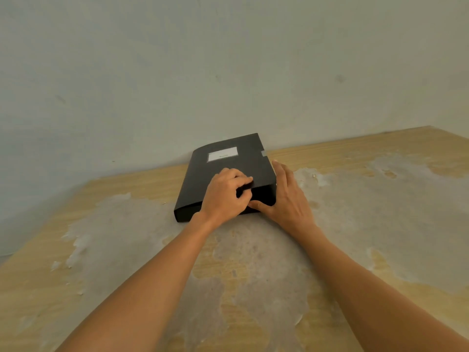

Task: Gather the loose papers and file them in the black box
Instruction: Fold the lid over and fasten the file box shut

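A black box file point(223, 171) lies flat and shut on the worn wooden table point(380, 224), close to the wall, with a white label on its lid. My left hand point(225, 196) rests on the lid's near right part, fingers curled over the lid's edge. My right hand point(286, 196) lies flat against the box's right side, thumb at the near corner. No loose papers are in view.
A pale wall point(228, 72) rises right behind the box. The table's veneer is peeled in large grey patches. The table's left edge runs diagonally at the lower left.
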A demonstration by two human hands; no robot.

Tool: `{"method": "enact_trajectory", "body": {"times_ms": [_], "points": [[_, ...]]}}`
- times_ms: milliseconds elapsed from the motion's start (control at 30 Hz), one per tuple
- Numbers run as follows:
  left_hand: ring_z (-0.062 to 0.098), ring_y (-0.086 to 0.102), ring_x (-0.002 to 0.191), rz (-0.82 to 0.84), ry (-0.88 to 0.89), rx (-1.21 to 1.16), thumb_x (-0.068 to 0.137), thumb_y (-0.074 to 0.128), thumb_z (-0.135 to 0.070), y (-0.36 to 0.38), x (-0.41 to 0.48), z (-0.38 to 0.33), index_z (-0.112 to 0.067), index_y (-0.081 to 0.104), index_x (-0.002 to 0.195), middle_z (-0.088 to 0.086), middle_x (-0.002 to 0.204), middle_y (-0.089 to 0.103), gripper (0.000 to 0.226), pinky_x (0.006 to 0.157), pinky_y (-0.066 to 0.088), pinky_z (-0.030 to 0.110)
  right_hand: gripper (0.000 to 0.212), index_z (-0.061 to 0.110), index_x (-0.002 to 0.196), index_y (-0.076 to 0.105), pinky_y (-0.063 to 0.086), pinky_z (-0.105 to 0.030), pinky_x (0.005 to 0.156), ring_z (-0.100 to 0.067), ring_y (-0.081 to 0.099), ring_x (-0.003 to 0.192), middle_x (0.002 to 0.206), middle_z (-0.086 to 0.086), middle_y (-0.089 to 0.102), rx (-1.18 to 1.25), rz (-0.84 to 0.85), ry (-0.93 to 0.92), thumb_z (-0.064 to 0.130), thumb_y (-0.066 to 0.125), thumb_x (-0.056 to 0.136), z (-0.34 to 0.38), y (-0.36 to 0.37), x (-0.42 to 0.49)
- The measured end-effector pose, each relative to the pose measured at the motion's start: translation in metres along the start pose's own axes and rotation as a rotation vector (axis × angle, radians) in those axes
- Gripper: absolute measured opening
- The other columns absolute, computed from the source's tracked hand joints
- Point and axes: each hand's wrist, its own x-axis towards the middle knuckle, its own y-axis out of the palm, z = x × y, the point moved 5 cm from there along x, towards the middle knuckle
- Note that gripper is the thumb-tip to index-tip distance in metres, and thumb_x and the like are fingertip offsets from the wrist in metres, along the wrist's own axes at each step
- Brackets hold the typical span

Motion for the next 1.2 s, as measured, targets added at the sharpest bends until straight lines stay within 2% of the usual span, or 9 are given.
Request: {"method": "enact_trajectory", "body": {"times_ms": [167, 300, 400, 467, 533, 633, 733, 933, 1200], "points": [[0.015, 0.055, 0.093, 0.202, -0.092, 0.075, 0.074, 0.055, -0.037, 0.009, 0.006, -0.001, -0.022, 0.073, 0.101, -0.005, 0.101, 0.067, 0.036, 0.086, 0.044, 0.037, 0.097, 0.015, 0.145, 0.027, 0.039, -0.044, 0.106, -0.030, 0.033, 0.139, 0.154, -0.016, 0.025, -0.014, -0.006, -0.009, 0.067, 0.060, 0.070, 0.001, -0.001, -0.002], [0.018, 0.054, 0.097, 0.370, -0.211, -0.036, 0.075, 0.040, -0.038, 0.009, 0.025, -0.001, -0.019, 0.075, 0.086, -0.006, 0.100, 0.070, 0.041, 0.093, 0.038, 0.045, 0.065, 0.014, 0.116, 0.053, 0.032, -0.039, 0.108, -0.026, 0.033, 0.138, 0.155, -0.012, 0.025, -0.073, 0.047, -0.012, 0.060, 0.066, 0.073, -0.002, 0.001, -0.002], [0.019, 0.049, 0.122, 0.499, -0.254, 0.019, 0.090, 0.036, -0.028, 0.026, 0.042, 0.007, -0.022, 0.071, 0.111, -0.005, 0.132, 0.061, 0.041, 0.105, 0.032, 0.048, 0.060, 0.012, 0.109, 0.054, 0.036, -0.037, 0.104, -0.025, 0.041, 0.130, 0.147, -0.010, 0.037, -0.065, 0.070, -0.019, 0.060, 0.066, 0.074, -0.002, 0.004, -0.001], [0.017, 0.031, 0.141, 0.610, -0.252, 0.066, 0.098, 0.031, -0.023, 0.042, 0.049, 0.015, -0.025, 0.053, 0.135, -0.006, 0.151, 0.040, 0.043, 0.114, 0.023, 0.047, 0.061, 0.012, 0.109, 0.053, 0.043, -0.036, 0.097, -0.024, 0.048, 0.121, 0.139, -0.008, 0.044, -0.070, 0.081, -0.022, 0.061, 0.065, 0.074, -0.002, 0.005, 0.000], [0.015, 0.015, 0.147, 0.675, -0.246, 0.069, 0.101, 0.028, -0.024, 0.056, 0.057, 0.020, -0.023, 0.037, 0.145, -0.005, 0.158, 0.025, 0.045, 0.118, 0.015, 0.044, 0.062, 0.014, 0.111, 0.051, 0.046, -0.032, 0.088, -0.021, 0.052, 0.111, 0.132, -0.004, 0.048, -0.080, 0.095, -0.024, 0.062, 0.063, 0.075, -0.002, 0.007, 0.001], [0.015, 0.009, 0.148, 0.690, -0.240, 0.098, 0.102, 0.027, -0.026, 0.069, 0.071, 0.024, -0.019, 0.029, 0.149, -0.003, 0.160, 0.018, 0.048, 0.119, 0.012, 0.044, 0.062, 0.016, 0.118, 0.050, 0.048, -0.028, 0.082, -0.018, 0.054, 0.108, 0.131, -0.001, 0.048, -0.085, 0.113, -0.033, 0.062, 0.061, 0.077, -0.001, 0.008, 0.001], [0.014, 0.011, 0.148, 0.675, -0.240, 0.106, 0.101, 0.026, -0.027, 0.081, 0.079, 0.029, -0.021, 0.027, 0.149, -0.004, 0.160, 0.018, 0.049, 0.118, 0.013, 0.044, 0.063, 0.016, 0.122, 0.050, 0.047, -0.029, 0.085, -0.018, 0.051, 0.117, 0.139, -0.001, 0.044, -0.075, 0.132, -0.022, 0.061, 0.060, 0.078, -0.002, 0.010, 0.002], [0.015, 0.023, 0.144, 0.566, -0.249, 0.137, 0.099, 0.027, -0.027, 0.093, 0.080, 0.033, -0.023, 0.034, 0.147, -0.007, 0.157, 0.027, 0.048, 0.112, 0.017, 0.047, 0.064, 0.016, 0.124, 0.049, 0.047, -0.031, 0.088, -0.019, 0.046, 0.125, 0.142, -0.002, 0.041, -0.074, 0.126, -0.030, 0.059, 0.061, 0.078, -0.002, 0.012, 0.003], [0.018, 0.025, 0.144, 0.615, -0.222, 0.145, 0.100, 0.027, -0.027, 0.092, 0.083, 0.032, -0.024, 0.034, 0.146, -0.006, 0.156, 0.029, 0.047, 0.112, 0.021, 0.049, 0.064, 0.019, 0.124, 0.052, 0.045, -0.034, 0.095, -0.021, 0.037, 0.135, 0.148, -0.005, 0.038, -0.103, 0.131, -0.047, 0.061, 0.061, 0.077, 0.001, 0.012, 0.003]]}}
